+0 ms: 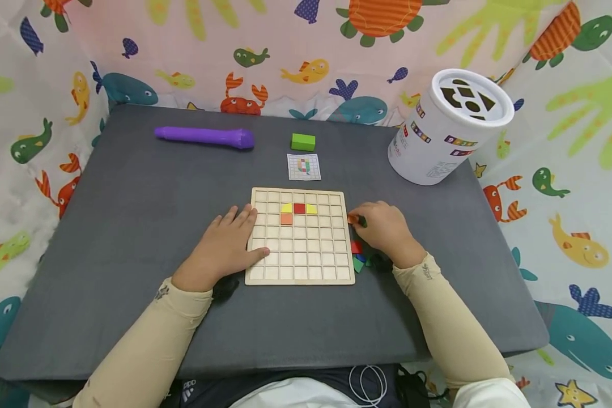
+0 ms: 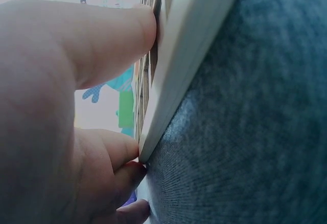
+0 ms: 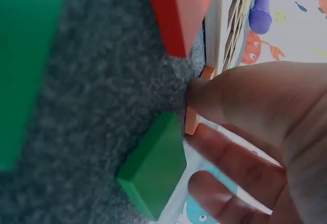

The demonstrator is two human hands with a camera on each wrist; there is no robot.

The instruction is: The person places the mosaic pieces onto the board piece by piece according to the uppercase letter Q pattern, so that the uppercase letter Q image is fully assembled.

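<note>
A wooden grid board (image 1: 306,275) lies on the grey table, with a red tile (image 1: 299,209), a yellow tile (image 1: 287,208), another yellow tile (image 1: 312,209) and an orange tile (image 1: 287,219) in its upper cells. My left hand (image 1: 221,249) rests at the board's left edge, thumb over the rim and fingers extended along the side. Beside the right edge, my right hand (image 1: 387,229) pinches a second orange tile (image 3: 191,122) between thumb and finger. Close by its fingers lies a green tile (image 3: 156,162). A loose red tile (image 1: 356,247) sits against the board's right side.
Nearer me, green and blue tiles, one a green tile (image 1: 358,265), lie beside the board. Behind it are a small pattern card (image 1: 304,168), a green block (image 1: 303,142) and a purple microphone-shaped stick (image 1: 204,136). A white tub (image 1: 428,153) with a cut-out lid stands back right.
</note>
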